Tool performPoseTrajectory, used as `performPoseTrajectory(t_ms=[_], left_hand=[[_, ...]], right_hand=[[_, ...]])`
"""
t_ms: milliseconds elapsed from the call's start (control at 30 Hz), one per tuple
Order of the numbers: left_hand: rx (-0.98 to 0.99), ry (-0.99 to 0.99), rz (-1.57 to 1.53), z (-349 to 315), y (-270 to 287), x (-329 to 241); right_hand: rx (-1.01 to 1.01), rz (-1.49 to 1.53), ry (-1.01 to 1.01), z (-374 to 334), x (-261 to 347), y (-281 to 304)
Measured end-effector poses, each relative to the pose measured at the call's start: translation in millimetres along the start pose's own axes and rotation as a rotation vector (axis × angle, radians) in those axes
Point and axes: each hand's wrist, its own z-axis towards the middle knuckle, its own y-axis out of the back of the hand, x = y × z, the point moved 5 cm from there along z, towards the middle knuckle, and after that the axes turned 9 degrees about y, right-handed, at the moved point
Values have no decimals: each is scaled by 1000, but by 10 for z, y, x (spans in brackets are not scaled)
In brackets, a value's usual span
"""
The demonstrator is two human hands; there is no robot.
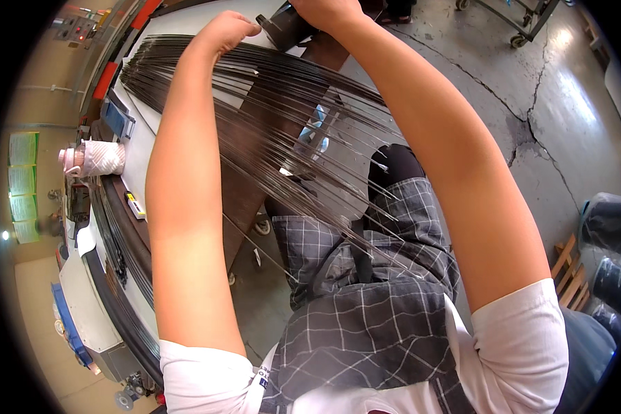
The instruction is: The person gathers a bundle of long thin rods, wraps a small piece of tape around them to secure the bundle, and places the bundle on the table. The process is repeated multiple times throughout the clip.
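A wide fan of long, thin dark strands (252, 134) lies across the table, and their pale ends hang past its edge over my lap. My left hand (222, 31) is above the far part of these strands, its fingers drawn together toward a black cylinder (286, 29). Whatever those fingers pinch, if anything, is too small to make out. My right hand (330, 11) is at the upper edge beside the black cylinder and seems to touch it. Its fingers are cut off by the picture's edge.
The table has a white top (136, 114) and a brown edge (255, 165). A pink-lidded bottle in a white woven cover (103, 159) stands at left, near a yellow-and-white small box (135, 205). A wheeled cart (524, 21) is at far right on cracked floor; a wooden pallet (568, 272) lies nearer.
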Motion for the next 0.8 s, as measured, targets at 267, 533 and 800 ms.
performPoseTrajectory(t_ms=[267, 533, 800], left_hand=[[-465, -218, -308, -820, 220, 48], [123, -221, -1057, -2549, -234, 56], [166, -134, -1297, -2935, -899, -111]], right_hand=[[98, 134, -106, 0, -110, 66], [1124, 712, -149, -899, 863, 915], [1319, 522, -194, -1151, 894, 868]])
